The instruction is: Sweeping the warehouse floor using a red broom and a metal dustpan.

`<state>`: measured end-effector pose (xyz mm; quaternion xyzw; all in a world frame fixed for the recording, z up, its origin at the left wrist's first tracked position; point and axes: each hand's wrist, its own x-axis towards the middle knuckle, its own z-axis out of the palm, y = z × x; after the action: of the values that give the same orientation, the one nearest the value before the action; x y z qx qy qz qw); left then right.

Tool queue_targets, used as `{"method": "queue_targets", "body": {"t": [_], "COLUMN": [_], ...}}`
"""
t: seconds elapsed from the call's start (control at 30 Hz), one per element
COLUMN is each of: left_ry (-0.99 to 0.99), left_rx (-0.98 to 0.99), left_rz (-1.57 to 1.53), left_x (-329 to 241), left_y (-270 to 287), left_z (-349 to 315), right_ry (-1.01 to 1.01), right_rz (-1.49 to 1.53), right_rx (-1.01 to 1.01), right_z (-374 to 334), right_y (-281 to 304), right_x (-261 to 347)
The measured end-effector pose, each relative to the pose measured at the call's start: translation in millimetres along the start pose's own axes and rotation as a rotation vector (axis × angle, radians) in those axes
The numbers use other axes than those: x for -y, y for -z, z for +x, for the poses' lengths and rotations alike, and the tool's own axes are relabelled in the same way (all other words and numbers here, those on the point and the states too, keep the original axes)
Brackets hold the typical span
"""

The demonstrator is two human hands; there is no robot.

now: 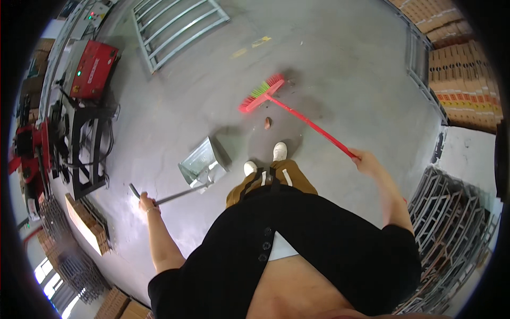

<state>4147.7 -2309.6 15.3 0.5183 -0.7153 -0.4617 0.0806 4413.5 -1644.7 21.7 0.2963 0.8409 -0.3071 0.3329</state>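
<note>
My right hand [364, 161] is closed round the upper end of a red broom handle. The broom [260, 97] has a red head with red and green bristles, tilted above or on the floor ahead of my feet. A small brownish scrap [268, 123] lies on the floor between the broom head and my shoes. My left hand [148, 202] grips the grey handle of a long-handled metal dustpan [201, 162], which is out to my left, in front of my left shoe. Some pale bits show in the pan, too small to name.
A grey metal frame [183, 33] lies on the floor at the far left. On the left stand a red machine [94, 69] and a black metal stand [91, 149]. To the right are stacked cardboard boxes [462, 74] and piled metal frames [446, 228].
</note>
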Motion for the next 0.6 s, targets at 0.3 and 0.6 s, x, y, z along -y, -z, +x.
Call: {"method": "queue_targets", "body": {"t": [0.3,0.6], "left_ry": [-0.125,-0.324], "left_rx": [0.244,0.504], "left_rz": [0.187,0.413], "left_x": [25.5,17.0], "left_y": [1.2,-25.1], "left_z": [-28.4,-91.5], "right_ry": [0.232,-0.156], "right_rz": [0.31,0.581], "right_rx": [-0.347,-0.361], "right_z": [129.4,377.5], "right_y": [20.1,80.3], "right_x": [1.7,88.0]}}
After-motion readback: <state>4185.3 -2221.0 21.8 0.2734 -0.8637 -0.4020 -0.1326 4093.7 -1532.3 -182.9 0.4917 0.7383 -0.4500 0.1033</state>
